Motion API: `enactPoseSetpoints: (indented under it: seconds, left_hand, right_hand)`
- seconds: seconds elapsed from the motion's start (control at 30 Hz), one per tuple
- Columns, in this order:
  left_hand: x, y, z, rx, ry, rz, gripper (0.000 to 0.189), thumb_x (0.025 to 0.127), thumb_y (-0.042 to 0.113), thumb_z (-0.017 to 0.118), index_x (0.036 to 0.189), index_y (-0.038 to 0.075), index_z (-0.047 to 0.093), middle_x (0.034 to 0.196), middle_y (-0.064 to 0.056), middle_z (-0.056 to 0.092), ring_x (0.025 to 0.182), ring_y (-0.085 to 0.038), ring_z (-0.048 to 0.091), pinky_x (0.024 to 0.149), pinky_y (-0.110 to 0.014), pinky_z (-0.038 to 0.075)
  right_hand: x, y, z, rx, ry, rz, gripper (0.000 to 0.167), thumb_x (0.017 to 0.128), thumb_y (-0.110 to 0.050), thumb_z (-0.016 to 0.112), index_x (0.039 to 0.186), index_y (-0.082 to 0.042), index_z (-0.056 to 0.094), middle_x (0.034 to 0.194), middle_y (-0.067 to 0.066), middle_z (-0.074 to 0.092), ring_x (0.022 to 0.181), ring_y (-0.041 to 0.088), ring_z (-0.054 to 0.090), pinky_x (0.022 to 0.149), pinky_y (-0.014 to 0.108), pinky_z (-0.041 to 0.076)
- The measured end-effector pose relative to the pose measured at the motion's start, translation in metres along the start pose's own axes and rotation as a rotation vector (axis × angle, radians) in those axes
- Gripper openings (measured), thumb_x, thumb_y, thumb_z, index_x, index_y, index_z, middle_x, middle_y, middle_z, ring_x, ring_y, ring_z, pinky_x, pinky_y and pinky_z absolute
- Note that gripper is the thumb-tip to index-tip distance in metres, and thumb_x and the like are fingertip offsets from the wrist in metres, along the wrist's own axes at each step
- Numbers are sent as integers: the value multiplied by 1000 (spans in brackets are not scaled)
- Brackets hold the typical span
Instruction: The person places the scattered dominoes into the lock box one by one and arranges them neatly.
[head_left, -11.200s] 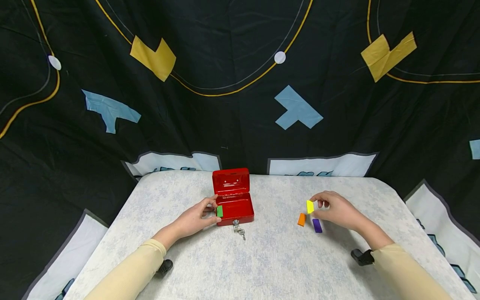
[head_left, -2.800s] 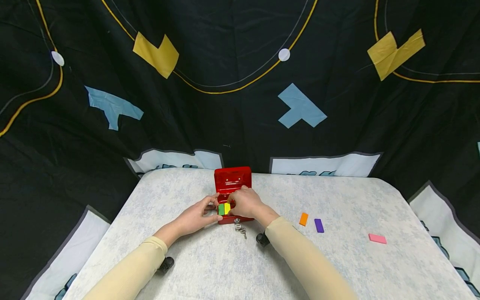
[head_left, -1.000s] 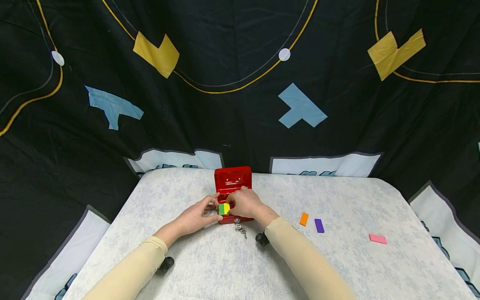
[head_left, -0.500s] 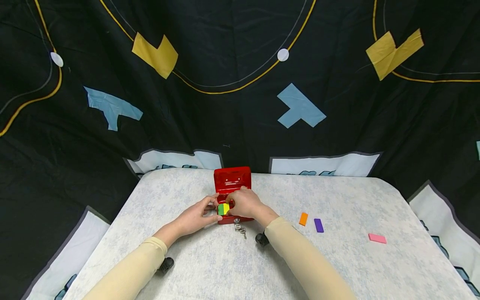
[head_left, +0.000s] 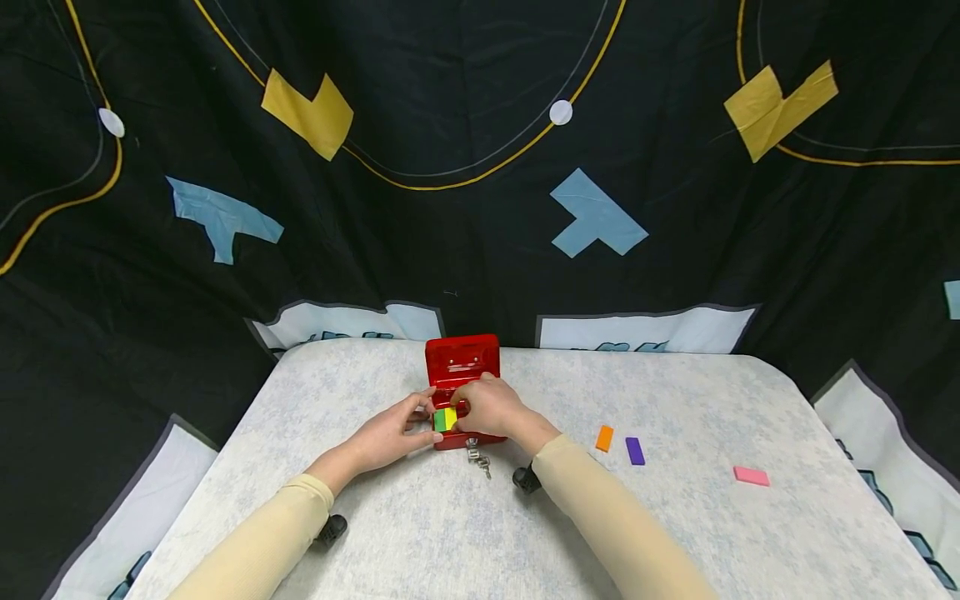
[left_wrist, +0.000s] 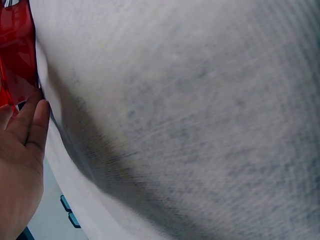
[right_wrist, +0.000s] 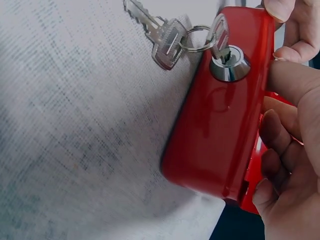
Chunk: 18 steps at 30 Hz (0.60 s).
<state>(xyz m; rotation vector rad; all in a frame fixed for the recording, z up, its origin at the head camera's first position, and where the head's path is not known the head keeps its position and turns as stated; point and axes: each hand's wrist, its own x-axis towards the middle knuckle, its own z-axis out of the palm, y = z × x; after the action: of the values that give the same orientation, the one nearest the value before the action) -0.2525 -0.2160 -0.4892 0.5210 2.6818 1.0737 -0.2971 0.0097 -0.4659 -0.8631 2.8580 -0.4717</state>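
Note:
A small red cash box [head_left: 486, 440] stands with its lid up at the back of the table. Inside, at its left end, a green block [head_left: 439, 420] and a yellow block [head_left: 451, 419] sit side by side. My left hand [head_left: 386, 428] grips the box's left end, thumb at the front rim and index finger farther back. My right hand [head_left: 497, 405] reaches over the front rim and pinches the yellow block beside the green one. In the right wrist view, a ring with keys [right_wrist: 172, 42] hangs at the lock [right_wrist: 231, 65], one key inserted.
To the right on the table [head_left: 540, 533] lie an orange block [head_left: 603, 438], a purple block [head_left: 635, 451] and, farther out, a pink block [head_left: 752, 476]. A dark cloth [head_left: 480, 250] hangs behind the table.
Since the oldest frame, my right hand has carried the yellow block left from near the orange and purple blocks into the box. Over the last second both hands have hardly moved.

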Motion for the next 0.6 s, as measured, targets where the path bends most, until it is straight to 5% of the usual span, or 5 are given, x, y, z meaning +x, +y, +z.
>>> enactPoseSetpoints:
  seconds: [0.33,0.6]
  left_hand:
    - [0,-1,0,14,10,0,42,91,49,75,116,23,54,166,9,28,128,-18,58,107,-48,45]
    - [1,-1,0,5,2,-5,44,91,49,75,118,23,53,166,10,29,131,-17,55,108,-49,45]
  right_hand:
    - [-5,1,-4,-19,18,-28,39,84,-34,83,120,-20,76,96,-11,72,92,13,49,80,31,46]
    - [-12,0,-10,-10,25,-60,39,85,-35,83,121,-20,76,106,-9,74,91,12,49,79,31,45]
